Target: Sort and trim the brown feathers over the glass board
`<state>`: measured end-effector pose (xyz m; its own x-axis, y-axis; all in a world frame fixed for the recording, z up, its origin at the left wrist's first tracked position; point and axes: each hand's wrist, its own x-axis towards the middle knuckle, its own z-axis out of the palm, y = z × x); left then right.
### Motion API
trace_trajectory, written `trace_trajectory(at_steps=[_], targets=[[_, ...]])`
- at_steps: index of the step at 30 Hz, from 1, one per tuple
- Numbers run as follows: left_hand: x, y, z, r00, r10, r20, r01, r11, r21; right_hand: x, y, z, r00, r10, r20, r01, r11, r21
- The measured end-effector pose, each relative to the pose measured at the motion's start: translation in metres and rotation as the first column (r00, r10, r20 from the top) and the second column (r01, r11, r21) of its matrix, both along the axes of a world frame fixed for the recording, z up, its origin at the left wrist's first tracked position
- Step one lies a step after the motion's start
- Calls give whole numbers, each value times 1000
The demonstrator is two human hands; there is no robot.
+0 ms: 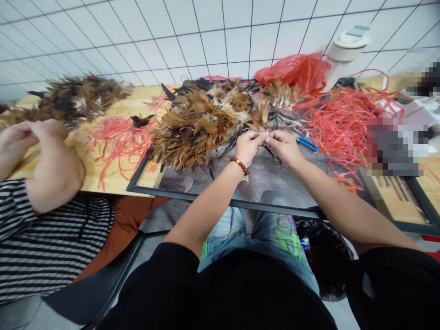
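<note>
A small bunch of brown feathers rises just above my fingertips. My left hand, with a red bead bracelet at the wrist, is closed in a pinch at the base of this bunch. From the other side my right hand pinches at the same spot, fingertips touching those of the left; any fine thread between them is too small to see. Left of my hands spreads a large heap of brown and black feathers. A blue cutter knife lies beside my right hand.
Tangled red plastic strips cover the right side, near a white tumbler and a red plastic bag. At left, a co-worker's hands are near more feathers and red strips. A black-framed board lies under my hands.
</note>
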<state>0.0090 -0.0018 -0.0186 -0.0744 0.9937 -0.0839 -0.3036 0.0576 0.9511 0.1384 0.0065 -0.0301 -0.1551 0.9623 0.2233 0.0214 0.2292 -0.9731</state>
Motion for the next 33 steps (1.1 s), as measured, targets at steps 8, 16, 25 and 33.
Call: trace_trajectory(at_steps=[8,16,25,33], targets=[[5,25,7,993,-101,-65,101,995,0,0,12,-3,986,-84,-141,70,992,-101],[17,54,-12,994,-63,93,60,997,40,-7,35,4,961,-206,-187,141,940,-311],[11,63,-11,970,-83,230,74,996,48,-21,44,10,944,-263,-199,200,936,-289],[11,60,-11,964,-40,262,36,999,19,-21,42,-1,954,-218,-204,184,968,-173]])
